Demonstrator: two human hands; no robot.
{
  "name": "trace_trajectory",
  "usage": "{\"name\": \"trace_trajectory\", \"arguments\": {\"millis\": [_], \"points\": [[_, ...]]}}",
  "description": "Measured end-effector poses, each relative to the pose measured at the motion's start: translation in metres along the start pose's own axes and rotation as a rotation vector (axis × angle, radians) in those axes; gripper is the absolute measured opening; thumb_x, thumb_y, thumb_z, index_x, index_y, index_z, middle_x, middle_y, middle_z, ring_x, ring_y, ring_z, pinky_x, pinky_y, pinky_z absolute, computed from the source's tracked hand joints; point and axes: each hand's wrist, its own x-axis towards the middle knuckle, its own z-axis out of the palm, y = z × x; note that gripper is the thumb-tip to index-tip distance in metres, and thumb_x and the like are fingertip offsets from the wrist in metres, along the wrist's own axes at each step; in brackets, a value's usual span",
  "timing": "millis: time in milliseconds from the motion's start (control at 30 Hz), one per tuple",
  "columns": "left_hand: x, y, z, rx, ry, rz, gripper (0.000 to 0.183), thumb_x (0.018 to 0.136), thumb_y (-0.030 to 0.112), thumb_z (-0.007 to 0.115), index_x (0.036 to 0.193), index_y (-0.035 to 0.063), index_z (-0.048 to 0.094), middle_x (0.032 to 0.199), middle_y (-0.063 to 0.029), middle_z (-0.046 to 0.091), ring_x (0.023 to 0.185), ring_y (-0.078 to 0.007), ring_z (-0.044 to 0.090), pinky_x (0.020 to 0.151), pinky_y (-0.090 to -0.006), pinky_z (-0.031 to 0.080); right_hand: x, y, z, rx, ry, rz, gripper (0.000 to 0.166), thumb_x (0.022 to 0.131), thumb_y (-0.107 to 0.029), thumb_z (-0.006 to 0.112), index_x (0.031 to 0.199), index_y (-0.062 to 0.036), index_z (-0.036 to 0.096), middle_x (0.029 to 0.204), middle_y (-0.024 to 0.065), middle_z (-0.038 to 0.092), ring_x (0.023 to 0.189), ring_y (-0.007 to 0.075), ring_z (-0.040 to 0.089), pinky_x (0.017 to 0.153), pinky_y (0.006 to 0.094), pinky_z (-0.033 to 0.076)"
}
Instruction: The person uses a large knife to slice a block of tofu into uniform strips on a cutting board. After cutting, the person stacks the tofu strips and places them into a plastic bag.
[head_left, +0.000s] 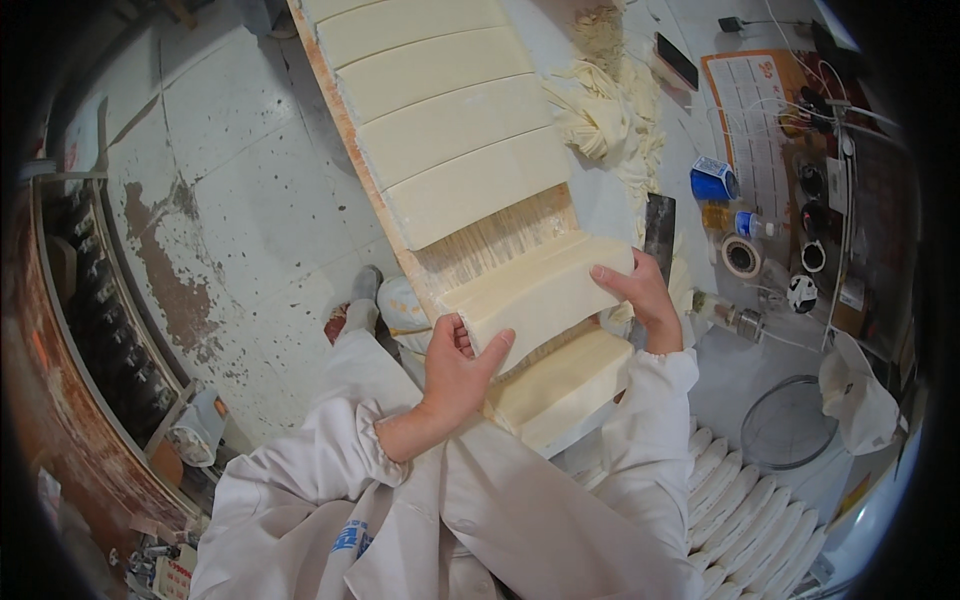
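Between my two hands I hold a thick pale-yellow block (551, 289), apparently layered dough sheets, bowed in the middle. My left hand (465, 375) grips its left end with the thumb on the near face. At its right end, my right hand (637, 292) pinches it, thumb on the near face, fingers hidden behind. The block is over a long wooden board (502, 225), whose bare floured part shows just beyond it. Farther up the board, several similar slabs (480, 180) lie side by side. Nearer to me, another pale block (566, 382) rests at the board's end.
Dough scraps (600, 112) lie heaped right of the board, beside a dark flat blade (660, 232). A phone (676, 61), a blue box (712, 178) and a bottle (752, 225) are farther right. A round sieve (789, 421) lies nearby. Machine rollers (112, 285) stand left, across the tiled floor.
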Motion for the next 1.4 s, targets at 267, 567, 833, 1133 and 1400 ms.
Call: {"name": "trace_trajectory", "arguments": {"millis": [267,567,833,1133,1400], "points": [[-0.001,0.0,0.002,0.035,0.05,0.062,0.042,0.093,0.022,0.085,0.116,0.0004,0.056,0.095,0.0002,0.064,0.08,-0.0041,0.054,0.071,-0.0229,0.049,0.007,0.012,-0.007,0.052,-0.013,0.027,0.057,0.087,-0.026,0.09,0.132,0.0029,0.069,0.122,0.0085,0.074,0.108,0.0171,0.069,0.096,0.033,0.054],[-0.005,-0.002,-0.004,0.034,0.003,0.019,0.046,0.095,0.013,0.083,0.122,-0.0031,0.05,0.119,-0.0113,0.068,0.105,-0.0115,0.066,0.094,-0.0266,0.055,0.002,0.007,-0.002,-0.006,-0.028,-0.006,0.058,0.086,-0.027,0.091,0.131,0.0036,0.07,0.119,0.0076,0.074,0.105,0.0157,0.068,0.094,0.0322,0.055],[-0.008,0.002,-0.006,0.035,-0.007,0.003,0.05,0.095,0.016,0.082,0.127,-0.0034,0.049,0.119,-0.011,0.069,0.103,-0.0118,0.066,0.091,-0.027,0.055,0.002,0.011,-0.002,0.012,0.003,-0.055,0.057,0.089,-0.028,0.089,0.132,0.0032,0.069,0.122,0.0082,0.073,0.107,0.0145,0.067,0.095,0.0312,0.053],[-0.018,-0.021,-0.023,0.229,0.075,0.111,0.055,0.096,0.021,0.081,0.135,-0.0002,0.048,0.119,-0.0047,0.052,0.109,-0.0121,0.051,0.09,-0.0309,0.052,0.015,0.042,-0.011,-0.053,0.016,0.046,0.062,0.114,-0.051,0.048,0.138,0.0034,0.065,0.13,0.0076,0.07,0.116,0.0139,0.063,0.104,0.0295,0.048],[-0.013,-0.037,-0.028,0.213,-0.027,0.057,0.066,0.103,0.024,0.072,0.156,-0.0013,0.043,0.138,-0.0092,0.052,0.127,-0.0185,0.053,0.104,-0.0352,0.052,0.015,0.033,-0.005,-0.155,0.001,0.025,0.07,0.115,-0.056,0.038,0.135,0.0047,0.066,0.128,0.0099,0.071,0.114,0.0156,0.063,0.103,0.0313,0.048]]}}
